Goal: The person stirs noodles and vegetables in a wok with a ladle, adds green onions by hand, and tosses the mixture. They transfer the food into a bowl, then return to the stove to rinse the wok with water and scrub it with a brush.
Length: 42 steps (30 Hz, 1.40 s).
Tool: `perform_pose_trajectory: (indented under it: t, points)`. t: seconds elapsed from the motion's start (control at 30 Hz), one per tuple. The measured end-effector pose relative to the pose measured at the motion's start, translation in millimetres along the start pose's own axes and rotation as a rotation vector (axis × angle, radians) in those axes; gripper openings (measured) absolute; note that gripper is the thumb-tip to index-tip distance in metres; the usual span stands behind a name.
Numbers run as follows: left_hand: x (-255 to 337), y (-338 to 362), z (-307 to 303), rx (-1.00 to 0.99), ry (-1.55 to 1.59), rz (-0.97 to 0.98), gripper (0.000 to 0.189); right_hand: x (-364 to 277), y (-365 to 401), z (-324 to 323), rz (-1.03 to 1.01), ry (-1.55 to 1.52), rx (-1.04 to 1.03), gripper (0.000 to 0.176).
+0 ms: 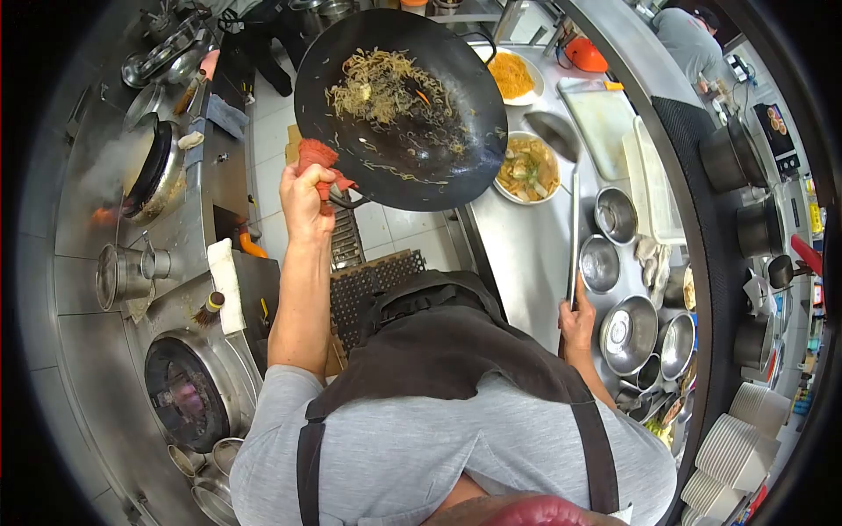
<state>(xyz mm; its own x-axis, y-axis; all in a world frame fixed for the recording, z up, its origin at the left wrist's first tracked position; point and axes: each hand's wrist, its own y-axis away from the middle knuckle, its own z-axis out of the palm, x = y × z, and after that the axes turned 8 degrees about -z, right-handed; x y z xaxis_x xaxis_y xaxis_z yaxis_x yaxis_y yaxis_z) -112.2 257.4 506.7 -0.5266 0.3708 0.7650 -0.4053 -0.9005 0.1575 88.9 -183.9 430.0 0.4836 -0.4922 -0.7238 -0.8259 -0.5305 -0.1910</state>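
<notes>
My left hand (303, 197) is closed round the handle of a large black wok (469, 153), with a bunched red cloth (317, 158) between palm and metal. The wok is raised and tilted, so thin fried noodles (377, 86) show inside, some stuck along its wall. My right hand (576, 326) grips the long handle of a ladle (574, 245). Its dark bowl end lies over the steel counter, beside a bowl of soup (529, 171) with vegetable pieces. Behind that bowl is a plate (533, 95) with orange shredded food.
On the right counter (517, 263) stand several metal bowls (629, 329), a cutting board (605, 131) and a white tray (653, 193). To my left are stove burners (184, 390) and a steaming wok (153, 167). Stacked white dishes (737, 438) stand at right; another person (688, 44) works beyond.
</notes>
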Motion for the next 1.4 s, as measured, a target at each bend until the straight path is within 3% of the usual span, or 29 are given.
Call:
perform_pose_trajectory:
  t: [0.13,0.2,0.27,0.3,0.4,0.43,0.5,0.57,0.6,0.63,0.7,0.77,0.83,0.87,0.93,1.07,1.13,1.2,1.23,1.33,1.37,1.4]
  points:
    - [1.4,-0.4,-9.5,-0.021,0.019,-0.044,0.029,-24.8,-9.3,-8.6,0.0,-0.011,0.074,0.061]
    - [5.2,2.9,-6.4,-0.057,0.045,-0.077,0.027,-31.2,-35.6,-2.6,-0.362,0.081,0.121,0.06]
    - [-4.1,-5.7,-22.6,-0.122,0.092,-0.114,0.025,-77.7,-58.5,-3.7,-0.139,0.147,-0.235,0.061]
    - [-9.9,-9.9,-31.2,-0.165,0.148,-0.138,0.023,-81.6,-68.7,10.4,-0.259,0.022,-0.287,0.062]
    - [-21.6,-0.1,-43.8,-0.156,0.151,-0.161,0.034,-136.9,-84.5,40.5,0.061,-0.488,-0.718,0.056]
    - [-23.7,6.3,-46.7,-0.109,0.143,-0.131,0.036,-135.5,-89.4,58.7,0.02,-0.596,-0.764,0.057]
    - [-23.6,14.6,-59.2,-0.077,0.146,-0.112,0.037,-142.6,-98.4,60.3,0.084,-0.787,-0.739,0.047]
    - [-18.7,23.4,-76.6,-0.051,0.181,-0.093,0.04,-126.9,-122.5,60.9,-0.215,-0.536,-0.605,0.033]
    - [-17.2,25.6,-90.9,-0.105,0.256,-0.088,0.042,-100.2,-144.4,60.1,-0.253,-0.357,-0.47,0.026]
    - [-11.8,34.2,-102.9,-0.14,0.267,-0.117,0.044,-84.3,-170.0,49.1,-0.113,-0.317,-0.302,0.026]
    - [-4.7,48.8,-109.5,-0.047,0.209,-0.047,0.046,-20.3,-235.5,38.6,-0.276,0.197,0.11,0.02]
    - [3.6,64.7,-120.8,-0.119,0.249,0.051,0.046,46.4,-279.8,42.7,-0.235,0.57,0.057,0.018]
    - [12.5,81.5,-127.2,-0.07,0.25,0.068,0.046,86.1,-307.7,56.1,-0.221,0.756,-0.127,0.02]
    - [16.8,90.5,-128.1,-0.086,0.243,0.085,0.044,98.9,-318.0,61.0,-0.247,0.743,-0.141,0.02]
    - [24.3,105.6,-119.3,-0.074,0.228,0.119,0.043,119.5,-333.8,70.6,-0.105,0.757,-0.23,0.023]
    - [30.0,135.5,-96.2,0.181,0.254,0.237,0.041,128.3,-344.7,72.3,-0.146,0.773,-0.32,0.024]
    - [29.1,139.5,-103.6,0.295,0.303,0.273,0.041,143.4,-351.5,71.7,-0.113,0.786,-0.265,0.022]
    - [27.4,143.7,-132.5,0.121,0.322,0.275,0.04,123.4,-356.3,56.7,-0.041,0.713,-0.218,0.022]
    - [25.7,148.6,-143.7,0.124,0.328,0.278,0.04,110.5,-355.4,47.3,0.026,0.644,-0.169,0.022]
    - [18.6,158.4,-157.6,0.133,0.343,0.31,0.041,69.7,-344.2,34.1,-0.248,0.465,-0.029,0.016]
    - [15.2,161.9,-162.0,0.253,0.335,0.335,0.043,52.2,-339.0,35.6,-0.388,0.363,0.015,0.014]
    - [13.1,163.6,-163.3,0.374,0.324,0.354,0.046,39.9,-338.8,41.1,-0.358,0.29,-0.074,0.014]
